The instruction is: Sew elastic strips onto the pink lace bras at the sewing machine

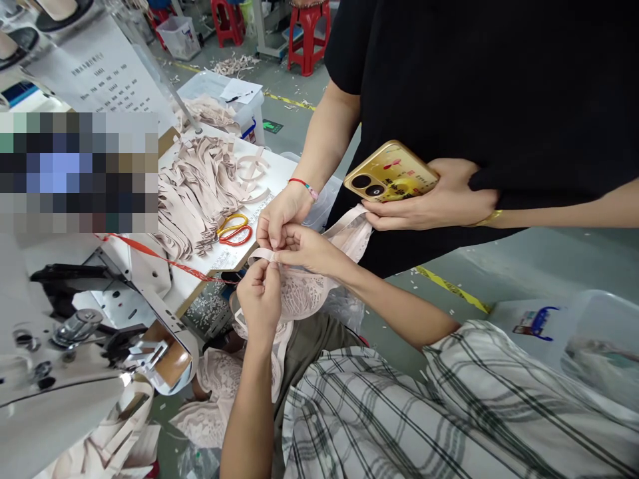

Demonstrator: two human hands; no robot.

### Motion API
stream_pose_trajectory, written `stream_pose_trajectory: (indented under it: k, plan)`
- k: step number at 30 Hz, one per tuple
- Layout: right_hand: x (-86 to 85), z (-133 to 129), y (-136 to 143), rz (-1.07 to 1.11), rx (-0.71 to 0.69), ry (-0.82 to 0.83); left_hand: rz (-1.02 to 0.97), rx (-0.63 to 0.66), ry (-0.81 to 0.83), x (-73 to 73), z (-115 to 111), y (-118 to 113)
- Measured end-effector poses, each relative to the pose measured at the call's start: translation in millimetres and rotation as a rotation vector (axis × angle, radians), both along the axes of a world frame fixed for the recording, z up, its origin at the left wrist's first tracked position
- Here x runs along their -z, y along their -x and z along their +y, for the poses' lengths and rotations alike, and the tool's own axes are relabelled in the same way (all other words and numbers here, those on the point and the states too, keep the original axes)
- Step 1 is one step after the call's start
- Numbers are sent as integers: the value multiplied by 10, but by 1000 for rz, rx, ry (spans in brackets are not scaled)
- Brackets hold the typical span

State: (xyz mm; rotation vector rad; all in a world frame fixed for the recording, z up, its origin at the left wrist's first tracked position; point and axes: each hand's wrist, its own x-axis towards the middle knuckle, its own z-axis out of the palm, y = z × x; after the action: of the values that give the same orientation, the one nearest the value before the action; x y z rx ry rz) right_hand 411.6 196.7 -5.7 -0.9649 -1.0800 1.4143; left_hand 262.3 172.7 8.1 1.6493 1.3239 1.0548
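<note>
My left hand pinches a pale pink strap near the table's front corner. Right beside it, my right hand has its fingers closed on the same strap. A lace bra hangs below my hands, over my lap. Another person's hand touches the work just above my right hand. That person's other hand holds a gold phone and the far end of the bra's pale band.
A white table bears a heap of pale straps and red-and-yellow scissors. A sewing machine stands at the left. More lace pieces hang below. Clear bins and red stools stand around.
</note>
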Motion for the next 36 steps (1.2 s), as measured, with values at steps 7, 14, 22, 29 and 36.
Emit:
stream_pose_trajectory:
  k: [7, 14, 22, 29, 36]
  plan:
    - [14, -45, -24, 50, -75, 99, 57, 70, 84, -21, 61, 126]
    - [57, -23, 15, -56, -9, 11, 278, 65, -113, 0, 27, 118]
    - [73, -42, 1, -28, -94, 76, 241, 99, -74, 54, 48, 202]
    - [99, -61, 14, -75, -36, 51, 100, 77, 38, 85, 61, 185]
    - [44, -187, -1, 115, -37, 164, -374, 40, 403, 151, 88, 178]
